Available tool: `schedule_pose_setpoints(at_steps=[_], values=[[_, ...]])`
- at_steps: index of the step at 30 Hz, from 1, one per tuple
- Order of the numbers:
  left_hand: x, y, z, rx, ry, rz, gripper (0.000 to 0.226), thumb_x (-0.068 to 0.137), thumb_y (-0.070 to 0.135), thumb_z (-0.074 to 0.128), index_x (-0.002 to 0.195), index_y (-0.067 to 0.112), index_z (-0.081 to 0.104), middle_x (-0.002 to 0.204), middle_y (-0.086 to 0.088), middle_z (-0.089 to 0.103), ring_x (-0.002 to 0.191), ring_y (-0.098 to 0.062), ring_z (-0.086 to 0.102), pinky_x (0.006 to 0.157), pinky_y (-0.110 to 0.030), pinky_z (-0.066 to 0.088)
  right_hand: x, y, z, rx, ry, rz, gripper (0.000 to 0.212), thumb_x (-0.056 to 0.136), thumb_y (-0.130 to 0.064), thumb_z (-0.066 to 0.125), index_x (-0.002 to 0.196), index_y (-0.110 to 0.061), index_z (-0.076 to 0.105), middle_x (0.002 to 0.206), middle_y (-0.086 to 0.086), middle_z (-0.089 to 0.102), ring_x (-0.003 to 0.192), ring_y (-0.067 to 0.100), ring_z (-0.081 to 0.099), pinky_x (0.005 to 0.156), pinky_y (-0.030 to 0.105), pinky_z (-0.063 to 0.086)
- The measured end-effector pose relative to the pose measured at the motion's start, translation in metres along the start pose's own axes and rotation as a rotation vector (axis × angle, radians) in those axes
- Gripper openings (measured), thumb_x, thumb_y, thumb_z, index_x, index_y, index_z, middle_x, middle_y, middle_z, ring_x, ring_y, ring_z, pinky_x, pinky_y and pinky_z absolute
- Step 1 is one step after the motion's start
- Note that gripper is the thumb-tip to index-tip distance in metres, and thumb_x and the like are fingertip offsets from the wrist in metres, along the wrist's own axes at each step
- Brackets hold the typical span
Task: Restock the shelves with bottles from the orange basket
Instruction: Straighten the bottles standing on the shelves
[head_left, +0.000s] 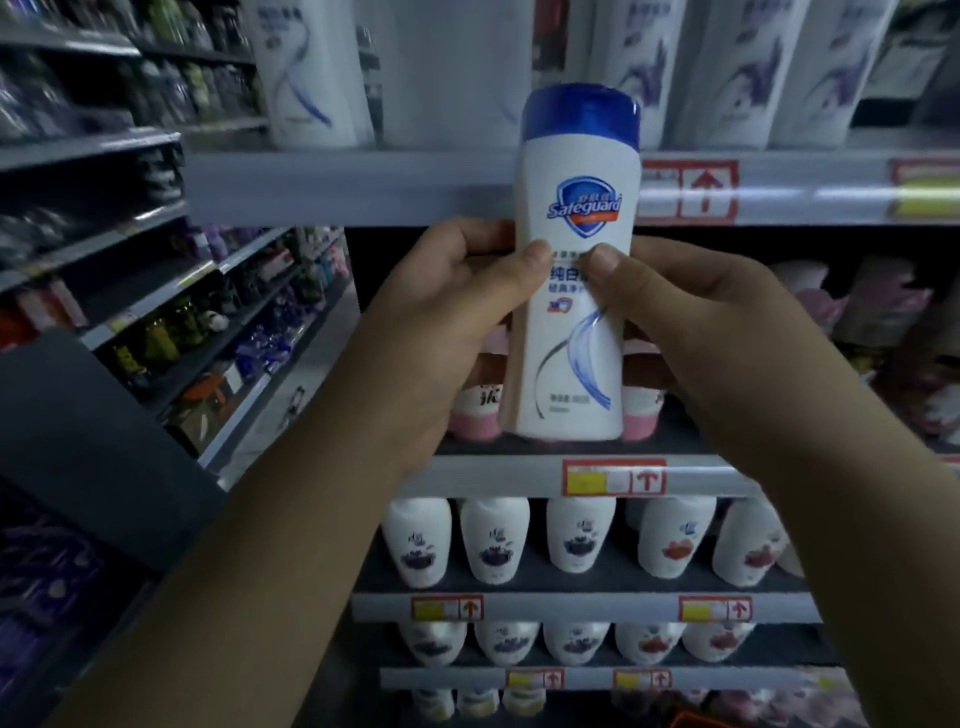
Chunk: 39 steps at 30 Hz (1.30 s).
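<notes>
Up in front of the store shelves (519, 608), holding a white Safeguard bottle (571, 322) with a blue cap upright in mid-air, sandwiched between both hands. Gripping its left side with the left hand (447, 322), fingers (467, 236) wrapped round behind and thumb pressed on the front label. Same deal on the other side with the right hand (717, 332): thumb on the label, the rest curled round the back. Not resting on any shelf, just up level with the top shelf edge (363, 187), cap overlapping it, right beside a red-and-white price tag (688, 189). Behind that, big white bottles (311, 78) lined up on top. Lower down, pink-capped bottles (475, 415) directly behind the held one, then rows of small white bottles (493, 540) with purple and red prints. Off to the left, blurry aisle shelving (156, 291) packed with dark stuff, can't make out what.
</notes>
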<state>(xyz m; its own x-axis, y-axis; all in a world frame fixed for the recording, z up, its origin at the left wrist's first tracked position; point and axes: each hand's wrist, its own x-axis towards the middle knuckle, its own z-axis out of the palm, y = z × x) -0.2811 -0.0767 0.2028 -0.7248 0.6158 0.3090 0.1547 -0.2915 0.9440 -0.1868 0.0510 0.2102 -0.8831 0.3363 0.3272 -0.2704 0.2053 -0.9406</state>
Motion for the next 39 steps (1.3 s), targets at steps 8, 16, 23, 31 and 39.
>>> schedule_pose_setpoints(at_steps=[8, 16, 23, 31, 39], values=[[0.019, 0.054, -0.037, -0.046, -0.056, 0.199, 0.01, 0.086, 0.015, 0.059, 0.096, 0.017, 0.06, 0.09, -0.001, 0.072, 0.08, -0.012, 0.07, 0.066, -0.031, 0.058, 0.037, -0.045, 0.035, -0.045, 0.017, -0.163, 0.03, 0.073, -0.04, 0.063, 0.09, -0.017, 0.073, 0.088, 0.0, 0.076, 0.083, 0.015, 0.073, 0.071, 0.03, 0.057], [0.063, 0.095, -0.062, 0.186, 0.09, 0.402, 0.017, 0.092, 0.019, 0.061, 0.108, 0.024, 0.065, 0.1, 0.002, 0.072, 0.091, -0.01, 0.07, 0.082, -0.038, 0.058, 0.09, -0.087, 0.066, -0.264, 0.181, -0.319, 0.01, 0.094, -0.025, 0.057, 0.091, -0.019, 0.065, 0.091, 0.001, 0.073, 0.086, 0.012, 0.071, 0.081, 0.037, 0.059], [0.072, 0.101, -0.073, 0.285, 0.066, 0.521, 0.035, 0.095, 0.013, 0.055, 0.127, 0.027, 0.057, 0.111, 0.014, 0.067, 0.1, 0.006, 0.063, 0.084, -0.02, 0.053, 0.127, -0.095, 0.085, -0.452, 0.378, -0.412, 0.02, 0.094, -0.025, 0.055, 0.107, -0.012, 0.062, 0.101, 0.003, 0.067, 0.095, 0.017, 0.065, 0.086, 0.04, 0.055], [0.081, 0.082, -0.083, 0.319, -0.046, 0.46, 0.052, 0.096, 0.003, 0.048, 0.142, 0.027, 0.041, 0.119, 0.03, 0.052, 0.106, 0.022, 0.047, 0.088, -0.004, 0.04, 0.145, -0.081, 0.094, -0.488, 0.441, -0.386, 0.023, 0.093, -0.013, 0.057, 0.114, -0.005, 0.061, 0.107, 0.007, 0.067, 0.098, 0.019, 0.063, 0.089, 0.038, 0.053], [0.082, 0.072, -0.094, 0.348, -0.019, 0.401, 0.06, 0.082, 0.02, 0.052, 0.141, 0.027, 0.043, 0.138, 0.016, 0.051, 0.125, 0.006, 0.045, 0.111, -0.032, 0.036, 0.155, -0.068, 0.105, -0.476, 0.398, -0.342, 0.022, 0.092, -0.009, 0.058, 0.113, -0.004, 0.059, 0.1, 0.005, 0.065, 0.095, 0.019, 0.062, 0.086, 0.031, 0.051]])
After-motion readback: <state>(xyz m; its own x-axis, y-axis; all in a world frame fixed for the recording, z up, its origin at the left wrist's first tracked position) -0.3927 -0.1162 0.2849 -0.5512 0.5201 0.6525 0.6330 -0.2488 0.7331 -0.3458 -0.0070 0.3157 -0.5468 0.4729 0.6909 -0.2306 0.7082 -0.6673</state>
